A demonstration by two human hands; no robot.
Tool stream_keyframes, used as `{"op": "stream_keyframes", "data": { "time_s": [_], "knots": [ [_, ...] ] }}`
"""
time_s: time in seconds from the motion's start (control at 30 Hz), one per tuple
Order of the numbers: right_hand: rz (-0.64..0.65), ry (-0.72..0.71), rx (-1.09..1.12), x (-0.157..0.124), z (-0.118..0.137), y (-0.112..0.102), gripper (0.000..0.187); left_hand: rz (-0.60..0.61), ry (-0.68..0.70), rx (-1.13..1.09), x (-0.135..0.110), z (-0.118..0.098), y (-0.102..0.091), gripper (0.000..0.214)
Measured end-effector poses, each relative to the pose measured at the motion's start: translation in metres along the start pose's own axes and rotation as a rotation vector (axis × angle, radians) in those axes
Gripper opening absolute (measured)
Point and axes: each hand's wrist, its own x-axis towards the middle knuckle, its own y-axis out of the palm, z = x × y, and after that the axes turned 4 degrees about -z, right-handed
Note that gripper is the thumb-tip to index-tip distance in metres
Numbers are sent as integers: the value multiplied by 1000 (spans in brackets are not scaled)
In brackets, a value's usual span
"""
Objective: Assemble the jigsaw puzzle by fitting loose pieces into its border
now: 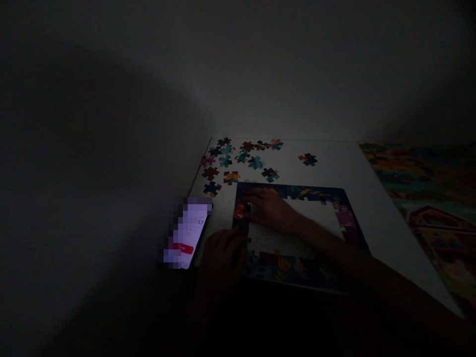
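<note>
A jigsaw puzzle point(290, 267) lies on the white table, its border joined from pieces around a bare white middle. My right hand point(273, 208) reaches across it from the right. Its fingers are apart, with the tips resting on the left border beside a red patch point(240, 210). My left hand point(223, 253) is at the lower left corner of the puzzle, fingers stretched and loosely bent, tips touching the left border. No loose piece shows in either hand. Dim light blurs the detail under the fingertips.
Several loose puzzle pieces point(243, 156) are scattered on the far left of the white table point(334, 158), one piece point(308, 159) apart from them. A lit phone point(186, 235) lies left of my left hand. A colourful printed surface point(439, 223) is at the right. A wall rises behind.
</note>
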Motion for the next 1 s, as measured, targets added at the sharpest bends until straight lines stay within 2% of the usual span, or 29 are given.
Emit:
{"op": "stream_keyframes", "data": {
  "time_s": [0.33,0.57,1.0],
  "knots": [
    [-13,14,-53,1,1,1,35,-7,11,-8,2,2,1,22],
    [-81,50,-53,7,1,7,19,-2,11,-30,1,2,0,25],
    [-76,35,-43,7,-2,7,20,23,30,-63,1,5,-6,24]
  ]
}}
